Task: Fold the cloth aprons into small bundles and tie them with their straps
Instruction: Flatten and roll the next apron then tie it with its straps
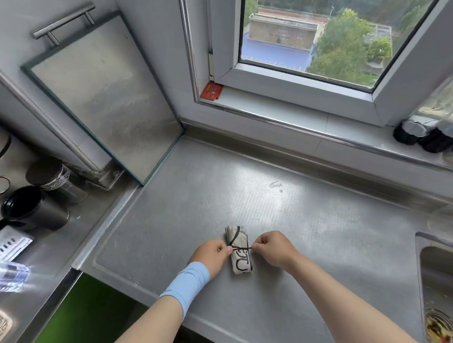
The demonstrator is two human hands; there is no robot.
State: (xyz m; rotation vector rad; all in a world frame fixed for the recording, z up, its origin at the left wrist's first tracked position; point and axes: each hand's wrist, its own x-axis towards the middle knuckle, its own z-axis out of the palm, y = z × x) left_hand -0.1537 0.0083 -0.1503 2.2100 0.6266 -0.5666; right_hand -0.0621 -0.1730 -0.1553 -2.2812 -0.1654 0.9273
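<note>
One apron bundle [238,255] in view, on the steel tabletop [245,188], at 6 o'clock from frame centre. I log it as a short, tight roll of pale cloth with dark lettering and dark edging, its long axis running 12 to 6. A thin dark strap [242,248] crosses its middle.

Left hand [211,255], at 9 o'clock of the bundle, has its fingers pinching one strap end. Right hand [273,247], at 3 o'clock, pinches the other. The strap looks taut between them. I cannot tell whether a knot has formed. There is a light blue band [186,283] on the left wrist.

Surroundings, from the bundle:
- sink [437,266] at 3 o'clock, well apart
- black cup [32,210] and dark-lidded jar [51,178] at 9 to 10 o'clock
- glass panel [105,92] at 11 o'clock
- two dark-capped bottles [439,139] on the window sill [303,115] at 2 o'clock
</note>
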